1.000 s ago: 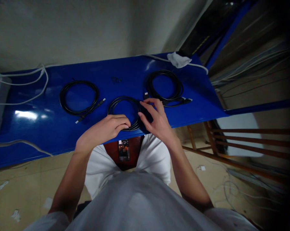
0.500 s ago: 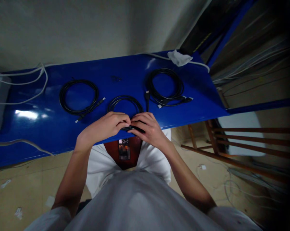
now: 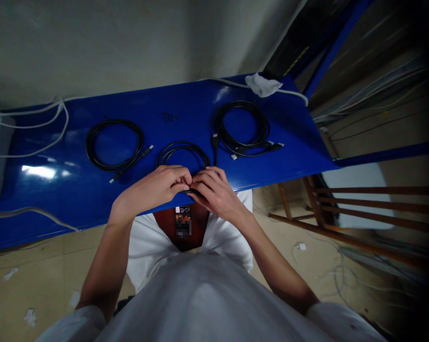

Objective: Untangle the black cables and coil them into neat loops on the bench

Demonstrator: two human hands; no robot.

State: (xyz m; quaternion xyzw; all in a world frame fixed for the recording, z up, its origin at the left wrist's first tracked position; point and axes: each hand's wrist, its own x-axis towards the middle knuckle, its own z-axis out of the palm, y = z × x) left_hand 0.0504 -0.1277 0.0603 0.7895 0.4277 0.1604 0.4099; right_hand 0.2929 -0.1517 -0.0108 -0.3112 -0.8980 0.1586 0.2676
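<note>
A coiled black cable (image 3: 184, 144) lies at the table's front edge, its near side under both hands. My left hand (image 3: 171, 181) pinches that near side, thumb and fingers pressed together. Right against it, my right hand (image 3: 214, 187) has its fingers curled over the same part of the coil. Whatever is between the fingertips is hidden. One plug (image 3: 215, 138) of the cable points away from me beside the right hand. To the left rests another coiled black cable with its plugs (image 3: 115, 145); to the right is a thicker stack of black coils (image 3: 243, 124).
Small dark ties (image 3: 170, 117) lie on the blue table (image 3: 185, 102) behind the middle coil. A power strip (image 3: 0, 152) with white cords sits at the left end. A white cloth (image 3: 263, 84) is at the back right. A wooden chair (image 3: 364, 204) stands at the right.
The fingertips of both hands have shifted slightly at the near side of the coil, with my right fingers curling in more. The whole view has moved a little.
</note>
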